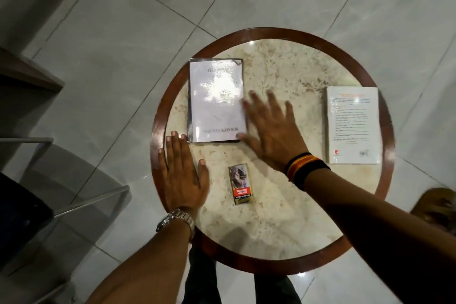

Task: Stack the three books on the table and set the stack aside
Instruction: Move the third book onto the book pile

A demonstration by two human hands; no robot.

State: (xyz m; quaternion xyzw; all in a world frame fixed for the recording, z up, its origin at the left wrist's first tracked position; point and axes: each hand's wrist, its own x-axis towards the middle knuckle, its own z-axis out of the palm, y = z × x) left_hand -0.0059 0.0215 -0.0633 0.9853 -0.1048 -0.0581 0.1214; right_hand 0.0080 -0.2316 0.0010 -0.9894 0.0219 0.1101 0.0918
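A white book with a glossy cover (216, 101) lies flat on the left half of the round marble table (278, 219). A second white book (352, 126), back cover up, lies at the table's right edge. I see only these two books. My left hand (181, 175) rests flat and open near the table's left rim, fingertips just short of the glossy book's near left corner. My right hand (269, 128) is spread open beside that book's right edge, fingertips touching or overlapping it. Neither hand holds anything.
A small cigarette pack (240, 185) lies between my hands, near the table's middle front. The table has a dark wooden rim (158, 131). Glass and metal furniture (49, 155) stands to the left on the tiled floor. A foot shows at the far right.
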